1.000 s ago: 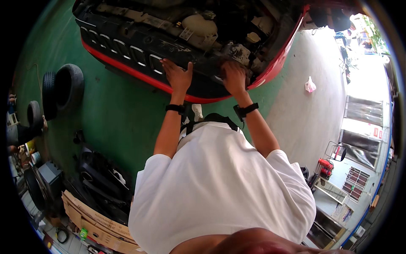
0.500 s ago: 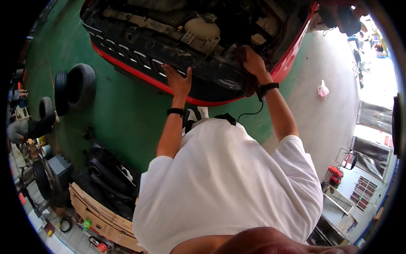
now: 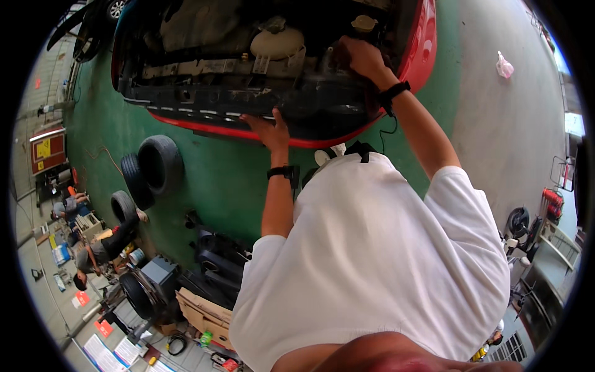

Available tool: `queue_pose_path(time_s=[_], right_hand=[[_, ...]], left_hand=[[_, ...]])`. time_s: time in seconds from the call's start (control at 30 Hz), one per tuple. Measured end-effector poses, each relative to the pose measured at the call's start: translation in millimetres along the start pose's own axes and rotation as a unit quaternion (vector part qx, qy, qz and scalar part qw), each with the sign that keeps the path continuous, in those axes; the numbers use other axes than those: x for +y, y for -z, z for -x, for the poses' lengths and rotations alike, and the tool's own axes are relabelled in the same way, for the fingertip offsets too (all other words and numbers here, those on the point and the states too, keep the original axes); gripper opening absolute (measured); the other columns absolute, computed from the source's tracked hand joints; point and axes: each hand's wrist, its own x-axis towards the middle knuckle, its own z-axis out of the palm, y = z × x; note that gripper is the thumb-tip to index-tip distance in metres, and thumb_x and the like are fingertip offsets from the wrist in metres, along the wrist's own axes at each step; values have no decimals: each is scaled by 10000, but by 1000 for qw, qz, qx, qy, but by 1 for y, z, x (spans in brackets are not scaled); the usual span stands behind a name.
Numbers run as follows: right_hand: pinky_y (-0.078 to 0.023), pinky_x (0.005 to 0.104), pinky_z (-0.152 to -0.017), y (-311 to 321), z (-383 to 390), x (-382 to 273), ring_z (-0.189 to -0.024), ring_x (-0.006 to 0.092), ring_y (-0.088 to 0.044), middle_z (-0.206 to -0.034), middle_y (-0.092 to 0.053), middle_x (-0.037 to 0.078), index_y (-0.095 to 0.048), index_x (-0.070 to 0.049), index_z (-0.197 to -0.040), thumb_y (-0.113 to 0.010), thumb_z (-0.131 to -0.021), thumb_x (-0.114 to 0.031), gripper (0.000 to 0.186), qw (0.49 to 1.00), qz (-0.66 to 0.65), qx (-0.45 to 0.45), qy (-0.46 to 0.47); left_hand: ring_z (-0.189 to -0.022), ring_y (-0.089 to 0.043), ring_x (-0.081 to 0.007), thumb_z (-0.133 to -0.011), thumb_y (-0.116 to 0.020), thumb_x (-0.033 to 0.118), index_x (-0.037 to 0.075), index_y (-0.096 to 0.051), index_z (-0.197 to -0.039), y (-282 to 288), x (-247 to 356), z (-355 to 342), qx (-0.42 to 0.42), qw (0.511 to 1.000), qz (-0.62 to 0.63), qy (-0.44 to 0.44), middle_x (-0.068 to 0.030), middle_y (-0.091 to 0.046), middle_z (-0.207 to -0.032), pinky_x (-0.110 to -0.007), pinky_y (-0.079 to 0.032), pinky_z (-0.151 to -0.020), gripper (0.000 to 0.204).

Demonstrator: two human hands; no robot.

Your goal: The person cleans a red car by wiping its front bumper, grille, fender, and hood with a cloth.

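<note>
A red car (image 3: 424, 53) stands before me, its engine bay uncovered. My left hand (image 3: 273, 132) has its thumb and fingers apart at the black front panel (image 3: 211, 108), by the grille's bright strips. It holds nothing. My right hand (image 3: 364, 61) is curled inside the bay near the right corner, behind the headlight area. Its fingers are closed and partly hidden in shadow; something dark is at them, too dim to name. Close by is a pale round cap (image 3: 364, 23). A cream plastic tank (image 3: 277, 44) sits further left in the bay. Both wrists wear black bands.
Loose tyres (image 3: 160, 165) stand on the green floor (image 3: 211, 173) to the left. Dark car parts (image 3: 217, 260) and cardboard (image 3: 201, 313) lie at the lower left, near a grey box (image 3: 162, 273). Another person (image 3: 93, 257) is at far left. A plastic bag (image 3: 504, 66) lies at right.
My view has swung, so the car now appears higher and further left. My right hand remains in the bay's right corner; my left hand stays spread at the front panel.
</note>
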Motion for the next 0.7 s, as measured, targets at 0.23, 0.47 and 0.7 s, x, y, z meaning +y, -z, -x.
queue_pose_path(time_s=[0.23,0.47,0.7], right_hand=[[-550,507,-728,-4,6,4,-922,391,-693,-951,-719,148,-596,-115,-1240,-662,-734,-15,519,997,52,-61,10],[-545,516,-675,-32,14,-13,-854,404,-681,-906,-703,158,-615,-140,-1210,-676,-744,-32,482,997,62,37,4],[-540,520,-711,-19,27,-16,-918,417,-668,-930,-701,155,-591,-129,-1168,-656,-732,-5,458,997,-20,80,-12]], left_hand=[[-1551,-12,-449,-988,-505,633,-104,55,-1572,6,6,5,-18,999,23,33,-323,37,-1654,-516,-132,-1266,1095],[-1487,-162,-493,-1036,-508,525,-72,-143,-1565,13,6,9,23,994,-104,1,-306,-43,-1645,-581,-259,-1191,876],[-1277,-384,-421,-1097,-466,300,-43,-493,-1224,25,9,-2,44,965,-139,-218,-282,-253,-1516,-531,-450,-954,367]])
